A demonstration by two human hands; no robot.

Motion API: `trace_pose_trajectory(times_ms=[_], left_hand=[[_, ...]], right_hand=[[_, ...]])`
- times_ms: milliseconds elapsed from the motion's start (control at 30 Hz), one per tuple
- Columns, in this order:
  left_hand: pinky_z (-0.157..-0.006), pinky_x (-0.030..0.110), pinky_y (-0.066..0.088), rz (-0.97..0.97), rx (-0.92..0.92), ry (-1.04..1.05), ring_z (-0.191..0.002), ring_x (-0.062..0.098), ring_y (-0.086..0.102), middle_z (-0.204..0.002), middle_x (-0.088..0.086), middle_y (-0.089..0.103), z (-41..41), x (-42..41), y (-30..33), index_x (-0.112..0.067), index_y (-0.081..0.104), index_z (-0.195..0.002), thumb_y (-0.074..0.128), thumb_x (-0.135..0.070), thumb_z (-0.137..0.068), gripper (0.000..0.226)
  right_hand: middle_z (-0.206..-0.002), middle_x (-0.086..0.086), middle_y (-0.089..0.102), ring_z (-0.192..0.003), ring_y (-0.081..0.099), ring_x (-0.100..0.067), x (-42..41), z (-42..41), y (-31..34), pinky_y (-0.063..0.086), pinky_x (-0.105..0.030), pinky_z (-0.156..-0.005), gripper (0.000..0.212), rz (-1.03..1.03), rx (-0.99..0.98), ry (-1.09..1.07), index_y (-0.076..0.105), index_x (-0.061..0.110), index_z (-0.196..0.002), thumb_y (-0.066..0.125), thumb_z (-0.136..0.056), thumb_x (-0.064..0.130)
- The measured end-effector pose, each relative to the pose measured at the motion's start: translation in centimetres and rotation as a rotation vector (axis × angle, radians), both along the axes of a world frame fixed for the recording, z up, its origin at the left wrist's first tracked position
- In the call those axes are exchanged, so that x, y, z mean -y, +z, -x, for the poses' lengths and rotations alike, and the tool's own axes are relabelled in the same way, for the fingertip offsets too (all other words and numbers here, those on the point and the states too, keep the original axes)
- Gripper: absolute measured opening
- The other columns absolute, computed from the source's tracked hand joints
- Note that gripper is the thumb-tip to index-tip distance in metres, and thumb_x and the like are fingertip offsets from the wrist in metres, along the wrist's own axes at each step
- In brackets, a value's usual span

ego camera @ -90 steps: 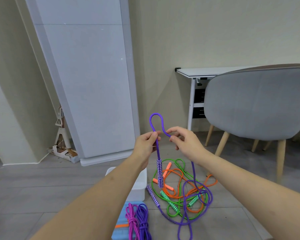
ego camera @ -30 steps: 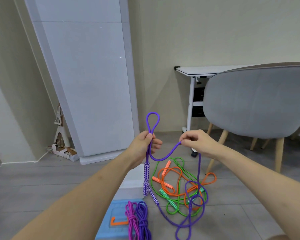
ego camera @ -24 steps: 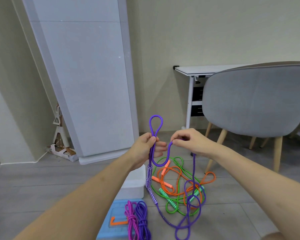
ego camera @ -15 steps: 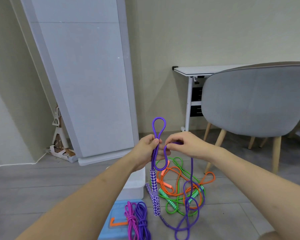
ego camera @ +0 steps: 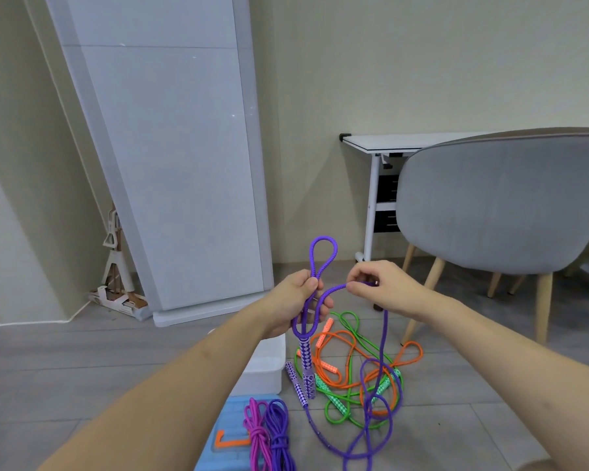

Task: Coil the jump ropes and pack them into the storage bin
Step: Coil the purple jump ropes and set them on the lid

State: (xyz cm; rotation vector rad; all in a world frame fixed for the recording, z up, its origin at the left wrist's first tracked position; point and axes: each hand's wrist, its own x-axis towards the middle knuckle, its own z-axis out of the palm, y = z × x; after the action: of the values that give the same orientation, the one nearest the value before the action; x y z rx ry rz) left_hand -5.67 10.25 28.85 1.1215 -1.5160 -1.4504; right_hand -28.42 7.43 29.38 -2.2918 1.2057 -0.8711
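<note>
My left hand point(ego camera: 295, 302) is curled around the braided purple jump rope point(ego camera: 383, 338), gripping several gathered strands in front of my chest. A narrow loop stands straight up above that fist, and below it a shorter loop hangs down with one purple-and-white patterned handle point(ego camera: 307, 367), its long axis vertical, tip pointing at the floor. My right hand point(ego camera: 385, 288) pinches the same rope just beside the left; the cord arcs between the two hands, then drops straight down from my right fingers to loose loops on the grey wood-look floor point(ego camera: 82, 362). There it lies over a tangle of an orange jump rope point(ego camera: 410, 355) and a green jump rope point(ego camera: 346, 317). The white plastic storage bin point(ego camera: 264, 368) sits on the floor under my left wrist. Nearer me, a coiled magenta rope point(ego camera: 257, 433) and a coiled violet rope point(ego camera: 279, 433) rest on a light blue lid point(ego camera: 225, 433).
</note>
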Motion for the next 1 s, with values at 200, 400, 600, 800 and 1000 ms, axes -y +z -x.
trace_pose_trajectory(times_ms=[200,400,600,800,1000], left_hand=[[-0.091,0.045,0.058,-0.063,-0.011,-0.023,-0.102,0.034,0.072,-0.108,0.021,0.074,-0.1,-0.4,0.1,-0.002,0.047,-0.119,0.029,-0.021,-0.111,0.027],[-0.09,0.043,0.058,-0.042,0.01,-0.069,-0.1,0.035,0.072,-0.103,0.021,0.074,-0.1,-0.6,-0.2,-0.003,0.048,-0.122,0.03,-0.022,-0.111,0.028],[-0.07,0.034,0.049,-0.002,0.044,-0.095,-0.059,0.014,0.041,-0.072,0.001,0.047,0.1,-0.3,-0.3,-0.009,0.044,-0.111,0.03,-0.018,-0.11,0.017],[-0.06,0.027,0.038,0.117,0.456,-0.208,-0.059,0.01,0.034,-0.072,-0.003,0.039,0.1,0.0,-0.8,-0.01,0.056,-0.112,0.035,-0.034,-0.109,0.032],[-0.066,0.032,0.04,0.212,0.726,-0.201,-0.064,0.013,0.039,-0.081,0.001,0.047,-0.9,0.4,-0.7,-0.013,0.051,-0.101,0.035,-0.039,-0.108,0.031]], right_hand=[[-0.081,0.007,0.07,-0.078,0.064,-0.012,0.1,-1.0,0.6,0.055,-0.039,-0.076,0.01,0.06,-0.012,0.037,0.073,0.031,-0.088,0.07,-0.091,0.04],[-0.085,0.011,0.071,-0.083,0.064,-0.012,0.2,-2.1,1.0,0.054,-0.041,-0.078,0.006,0.151,-0.061,0.057,0.077,0.028,-0.094,0.074,-0.091,0.033],[-0.085,0.016,0.066,-0.082,0.06,-0.006,0.0,-2.2,1.3,0.054,-0.04,-0.074,0.013,0.231,-0.2,0.004,0.072,0.035,-0.093,0.067,-0.091,0.047],[-0.079,0.015,0.06,-0.077,0.056,-0.006,0.0,-0.8,1.2,0.049,-0.032,-0.067,0.035,0.274,-0.433,-0.068,0.064,0.032,-0.085,0.066,-0.084,0.067],[-0.081,0.015,0.063,-0.079,0.06,-0.007,0.8,1.1,-0.4,0.055,-0.04,-0.073,0.016,0.171,-0.346,-0.056,0.064,0.035,-0.089,0.064,-0.094,0.05]])
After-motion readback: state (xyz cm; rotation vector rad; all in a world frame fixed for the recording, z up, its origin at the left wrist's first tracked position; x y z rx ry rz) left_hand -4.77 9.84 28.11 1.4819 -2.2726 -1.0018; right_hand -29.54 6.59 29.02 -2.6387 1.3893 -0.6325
